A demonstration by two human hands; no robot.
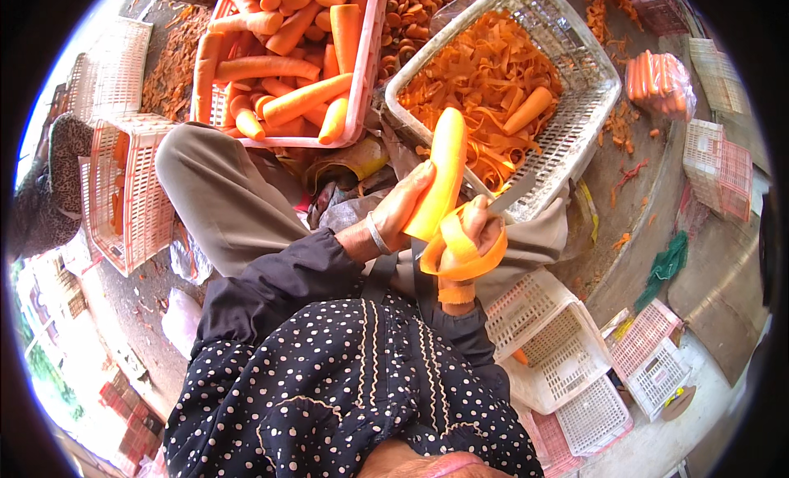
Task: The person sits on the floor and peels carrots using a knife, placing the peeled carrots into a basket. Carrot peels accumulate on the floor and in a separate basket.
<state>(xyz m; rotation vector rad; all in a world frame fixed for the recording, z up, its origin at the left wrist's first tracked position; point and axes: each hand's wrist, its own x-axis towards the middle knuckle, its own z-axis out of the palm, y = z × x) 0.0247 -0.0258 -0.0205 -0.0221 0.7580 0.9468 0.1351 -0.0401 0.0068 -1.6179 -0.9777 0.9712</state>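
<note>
My left hand (pixel 397 207) is closed around the lower part of a large peeled carrot (pixel 449 151), which tilts up over the rim of a white plastic basket (pixel 592 65). My right hand (pixel 478 225) grips a knife (pixel 513 193), its blade pointing up and right; the handle is hidden in the fingers. A wide ribbon of carrot peel (pixel 468 265) loops around the right hand and hangs at the wrist. Inside the white basket lie a heap of carrot peelings (pixel 493 65) and a whole carrot (pixel 529 110). Left of it, a pink basket (pixel 363 77) holds many peeled carrots (pixel 271 68).
Carrot pieces (pixel 410 22) lie between the two baskets. An upright crate (pixel 126 194) stands at the left, near another person's patterned sleeve or leg (pixel 65 176). Stacked crates (pixel 573 367) sit at lower right. A bag of carrots (pixel 659 83) and a green net (pixel 662 268) lie at right.
</note>
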